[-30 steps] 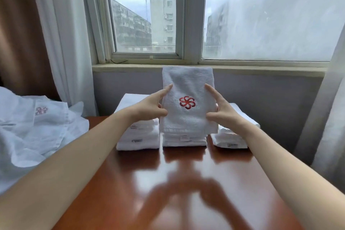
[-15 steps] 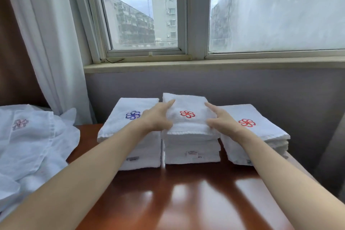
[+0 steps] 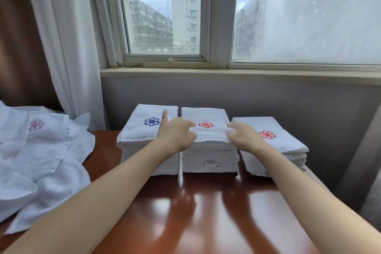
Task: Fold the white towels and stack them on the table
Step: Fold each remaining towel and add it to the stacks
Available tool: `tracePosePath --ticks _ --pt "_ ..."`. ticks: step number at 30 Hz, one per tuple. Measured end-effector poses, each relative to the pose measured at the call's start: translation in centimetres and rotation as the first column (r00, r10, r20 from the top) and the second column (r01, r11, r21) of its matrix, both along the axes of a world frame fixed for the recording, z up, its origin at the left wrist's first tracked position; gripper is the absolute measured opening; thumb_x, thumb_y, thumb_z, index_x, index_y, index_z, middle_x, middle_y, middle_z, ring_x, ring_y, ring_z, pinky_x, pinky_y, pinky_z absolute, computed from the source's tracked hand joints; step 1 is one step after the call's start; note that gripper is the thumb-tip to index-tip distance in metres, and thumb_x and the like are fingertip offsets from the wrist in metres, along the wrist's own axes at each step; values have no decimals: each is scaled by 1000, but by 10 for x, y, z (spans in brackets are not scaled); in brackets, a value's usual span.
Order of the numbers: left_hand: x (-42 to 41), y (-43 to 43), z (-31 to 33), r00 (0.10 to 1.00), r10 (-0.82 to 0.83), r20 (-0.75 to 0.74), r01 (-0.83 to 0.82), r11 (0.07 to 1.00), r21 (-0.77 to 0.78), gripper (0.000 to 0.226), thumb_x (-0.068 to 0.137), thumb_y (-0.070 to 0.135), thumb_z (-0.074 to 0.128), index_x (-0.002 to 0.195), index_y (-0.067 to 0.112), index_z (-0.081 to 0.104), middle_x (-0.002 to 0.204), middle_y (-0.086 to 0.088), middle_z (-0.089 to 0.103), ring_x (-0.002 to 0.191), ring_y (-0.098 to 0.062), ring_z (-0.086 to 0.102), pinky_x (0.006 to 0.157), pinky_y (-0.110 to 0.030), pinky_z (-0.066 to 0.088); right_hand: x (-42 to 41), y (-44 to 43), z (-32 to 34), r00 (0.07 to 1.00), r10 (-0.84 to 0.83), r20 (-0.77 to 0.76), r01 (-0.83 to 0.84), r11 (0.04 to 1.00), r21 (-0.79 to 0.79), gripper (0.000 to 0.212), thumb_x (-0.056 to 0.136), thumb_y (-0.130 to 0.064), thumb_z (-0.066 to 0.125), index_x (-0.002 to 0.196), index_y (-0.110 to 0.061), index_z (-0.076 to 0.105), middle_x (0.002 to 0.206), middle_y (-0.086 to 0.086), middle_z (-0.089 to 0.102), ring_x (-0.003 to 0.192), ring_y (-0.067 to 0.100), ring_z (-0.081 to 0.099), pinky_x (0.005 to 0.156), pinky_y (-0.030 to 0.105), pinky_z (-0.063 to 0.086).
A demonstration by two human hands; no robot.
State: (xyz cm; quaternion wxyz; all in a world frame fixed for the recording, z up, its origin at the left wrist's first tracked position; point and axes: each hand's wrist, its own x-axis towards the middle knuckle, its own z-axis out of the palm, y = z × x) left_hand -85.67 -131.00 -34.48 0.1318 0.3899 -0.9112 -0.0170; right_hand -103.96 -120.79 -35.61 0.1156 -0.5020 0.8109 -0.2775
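Red-emblem folded white terry towel [image 3: 208, 133] now lowered onto the middle stack [image 3: 210, 156], left hand [image 3: 175, 135] and right hand [image 3: 244, 137] relaxed, empty; likely soft, light, best gripped at side edges.

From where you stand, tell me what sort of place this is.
Likely a hotel room, though I cannot be sure: stacks of folded towels with matching stitched logos sit on a glossy wooden table, unfolded towels heap at the left, and a curtain hangs by the window.

Window [image 3: 165, 16], perhaps fogged, white curtain [image 3: 68, 47], grey wall [image 3: 247, 97]
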Motion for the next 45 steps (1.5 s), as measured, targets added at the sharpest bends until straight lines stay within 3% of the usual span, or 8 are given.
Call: tracePosePath --ticks 1,3,7,12,23,33,41,45 --pt "7 9 0 999 -25 -39 25 1000 0 44 95 29 45 138 28 54 138 4 58 135 -12 44 121 -47 -12 4 8 5 997 -9 -72 9 1000 6 42 93 -16 46 134 -18 57 139 1 55 128 24 50 101 36 42" --pt "24 27 1 993 -65 -101 65 998 -7 48 94 29 49 142 27 50 144 3 53 136 -12 41 123 -44 -2 17 22 17 984 24 -179 -27 1000 -13 52 91 -20 50 144 -22 48 151 -1 45 135 20 46 104 38 42" --pt "70 52 9 979 -31 -201 36 999 24 47 92 33 54 139 31 53 144 8 52 132 -12 46 111 -33 34 58 42 41 942 168 -291 -191 980 -52 52 89 -22 54 140 -29 51 145 -7 50 131 14 49 101 37 45" --pt "150 73 10 976 79 -204 -60 993 101 46 85 30 57 131 34 59 131 14 61 118 -8 56 94 -28 48 132 47 53 863 352 -363 -400 914 -63 49 89 -20 58 137 -32 55 138 -10 57 125 10 52 93 24 41" --pt "346 92 -11 889 441 -122 -425 895 138 43 85 33 53 128 41 59 132 19 59 119 -6 55 83 -25 42 298 14 32 708 609 -357 -650 760 7 50 84 -19 58 132 -34 58 123 -10 65 116 14 58 89 29 47" --pt "448 68 -38 829 557 49 -558 821 124 45 92 38 54 137 34 53 149 11 42 126 -15 50 99 -34 45 406 -51 -27 608 717 -340 -728 675 120 58 88 -21 54 143 -35 45 146 -10 48 132 15 45 85 27 43" --pt "463 39 -59 833 553 11 -549 825 134 41 93 32 53 134 34 54 144 11 45 122 -12 51 94 -32 46 441 -103 -62 644 727 -238 -719 682 137 54 92 -26 55 145 -35 46 163 3 19 148 26 18 107 41 37" --pt "466 31 -66 826 564 5 -561 819 121 40 95 34 51 134 34 54 143 12 48 122 -9 52 94 -32 46 449 -120 -74 622 755 -207 -746 652 138 57 95 -28 54 150 -28 39 158 2 31 152 24 5 117 44 26"
